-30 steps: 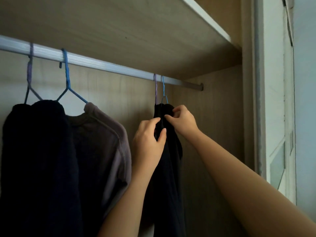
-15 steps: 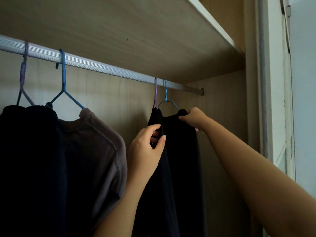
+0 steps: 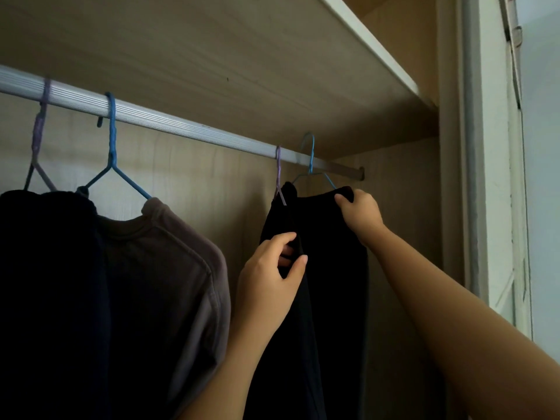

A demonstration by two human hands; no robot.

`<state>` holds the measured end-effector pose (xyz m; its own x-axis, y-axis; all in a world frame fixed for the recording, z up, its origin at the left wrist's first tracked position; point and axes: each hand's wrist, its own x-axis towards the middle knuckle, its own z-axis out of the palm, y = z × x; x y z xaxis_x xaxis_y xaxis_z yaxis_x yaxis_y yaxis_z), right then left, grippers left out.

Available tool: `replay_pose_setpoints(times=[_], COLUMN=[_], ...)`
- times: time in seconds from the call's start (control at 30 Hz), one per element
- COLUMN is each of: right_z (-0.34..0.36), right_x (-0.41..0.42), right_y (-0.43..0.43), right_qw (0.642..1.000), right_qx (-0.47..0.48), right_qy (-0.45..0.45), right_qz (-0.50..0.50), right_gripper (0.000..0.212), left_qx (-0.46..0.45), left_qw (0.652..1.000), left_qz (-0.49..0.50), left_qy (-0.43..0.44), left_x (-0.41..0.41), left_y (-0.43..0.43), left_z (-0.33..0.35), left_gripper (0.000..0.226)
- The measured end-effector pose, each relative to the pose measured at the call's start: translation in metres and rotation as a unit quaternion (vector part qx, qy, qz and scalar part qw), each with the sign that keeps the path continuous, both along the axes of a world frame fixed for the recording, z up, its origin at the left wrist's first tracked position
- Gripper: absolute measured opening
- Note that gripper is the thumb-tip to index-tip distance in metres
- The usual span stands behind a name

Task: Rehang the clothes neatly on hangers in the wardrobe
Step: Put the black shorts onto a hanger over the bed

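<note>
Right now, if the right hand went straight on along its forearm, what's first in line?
The blue hanger's wire, right above the black garment the right hand grips; past that likely the rail. Depth unclear.

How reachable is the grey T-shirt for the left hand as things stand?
Probably yes. The left hand is close beside the grey T-shirt, with only bare wardrobe back wall showing between them. It is gripping the black garment, though, so it would need to let go first.
</note>
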<state>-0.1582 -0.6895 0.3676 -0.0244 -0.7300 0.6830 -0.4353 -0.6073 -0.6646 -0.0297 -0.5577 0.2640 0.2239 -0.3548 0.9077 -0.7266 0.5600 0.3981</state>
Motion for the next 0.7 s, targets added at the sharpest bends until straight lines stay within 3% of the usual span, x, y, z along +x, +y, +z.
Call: replay_pose_setpoints(times=[0.17, 0.33, 0.47, 0.6, 0.7], right_z=[-0.011, -0.057, -0.102, -0.135, -0.157], right_x=[-0.038, -0.083, -0.131, -0.184, -0.229], right_y=[0.021, 0.054, 0.08, 0.11, 0.136], right_qw=[0.999, 0.994, 0.989, 0.993, 0.996], right_qx=[0.002, -0.102, -0.115, -0.085, -0.044], right_qy=[-0.029, 0.03, 0.06, 0.041, 0.011], right_qz=[0.035, -0.037, -0.07, -0.072, -0.071], right_gripper=[0.029, 0.027, 0.016, 0.026, 0.012], left_qx=[-0.008, -0.129, -0.149, -0.101, -0.064], left_qw=[1.0, 0.96, 0.961, 0.978, 0.985], left_qz=[0.023, 0.207, 0.101, 0.018, 0.015], left_qy=[-0.003, -0.139, -0.209, -0.18, -0.16], left_x=[-0.014, -0.05, -0.092, -0.119, -0.136], left_y=[-0.008, -0.012, -0.016, -0.029, -0.034], left_z=[-0.008, -0.021, -0.037, -0.058, -0.074], left_gripper=[0.033, 0.037, 0.035, 0.041, 0.046])
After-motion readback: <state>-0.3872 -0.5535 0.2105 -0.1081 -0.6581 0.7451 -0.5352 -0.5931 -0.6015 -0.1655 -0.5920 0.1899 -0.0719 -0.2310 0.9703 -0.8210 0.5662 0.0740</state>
